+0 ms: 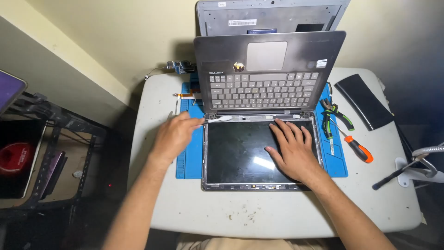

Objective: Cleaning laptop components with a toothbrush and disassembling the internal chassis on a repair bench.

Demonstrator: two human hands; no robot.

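From the head camera I am looking down on a white table (277,217) with a blue work mat (189,162) on it. An opened laptop (263,115) is lying across the mat, turned round: its screen panel (240,153) is resting flat nearest me, and the keyboard half (266,74) is standing up at the far side, leaning back toward the wall.

My left hand (173,136) is sitting at the left hinge corner of the laptop. Its fingers are curling loosely and seem to be pinching a thin white tool (221,119) that is lying along the hinge line; I cannot tell how firm that hold is. My right hand (293,150) is pressing flat on the right part of the dark screen, fingers spread and stretched toward the hinge, gripping nothing.

Right of the laptop, a pair of green-handled pliers (334,118) and a screwdriver with an orange handle (354,144) are lying on the mat's edge. A flat black slab (365,99) is lying farther right on the table. Behind the keyboard half, a grey cover panel (270,16) is propped against the wall, and a small circuit board (178,67) is sitting at the table's back left edge.
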